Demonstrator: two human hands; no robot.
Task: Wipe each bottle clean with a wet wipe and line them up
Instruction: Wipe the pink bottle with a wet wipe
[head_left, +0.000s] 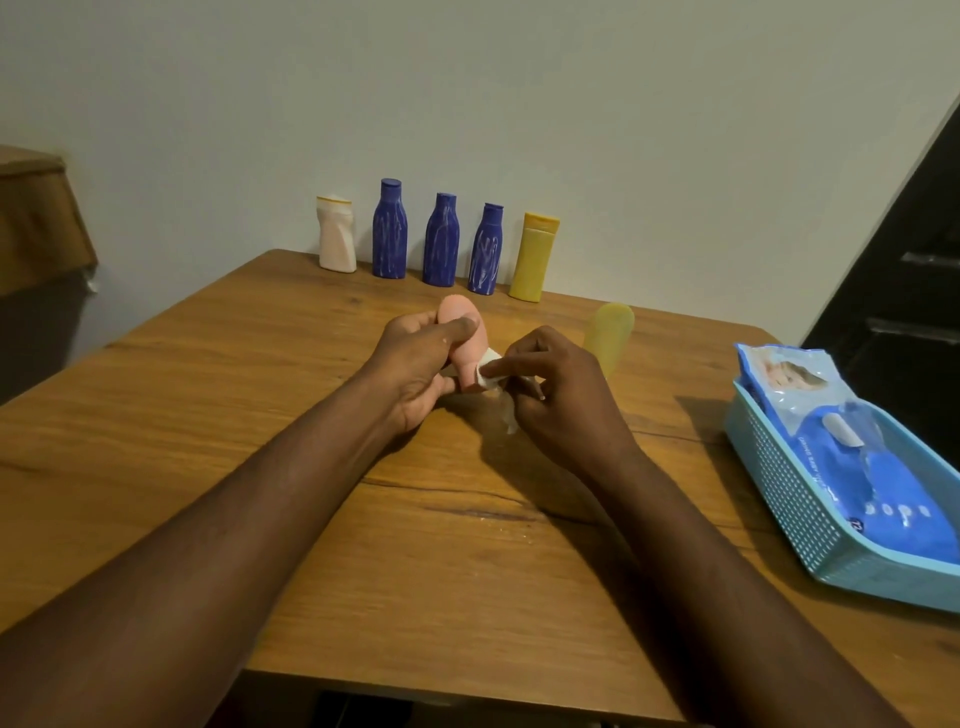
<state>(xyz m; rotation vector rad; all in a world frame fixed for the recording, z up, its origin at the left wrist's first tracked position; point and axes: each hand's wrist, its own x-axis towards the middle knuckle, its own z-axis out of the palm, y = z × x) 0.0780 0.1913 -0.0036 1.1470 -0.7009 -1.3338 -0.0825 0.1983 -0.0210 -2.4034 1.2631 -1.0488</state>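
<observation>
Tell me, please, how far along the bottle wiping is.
Five bottles stand lined up by the wall, apparently done. The left hand holds a pink bottle while the right hand presses a wipe against it. One yellow bottle behind the right hand is left to wipe.

Desk (363, 545): wood, grained, satin. Bottles (440, 240): plastic, matt; blue ones streaked. Wipe (488, 370): white cloth. Basket (810, 509): perforated blue plastic. Wipe pack (831, 431): glossy film.

bottle row (440, 239) behind hands (488, 374), basket (800, 483) right
</observation>
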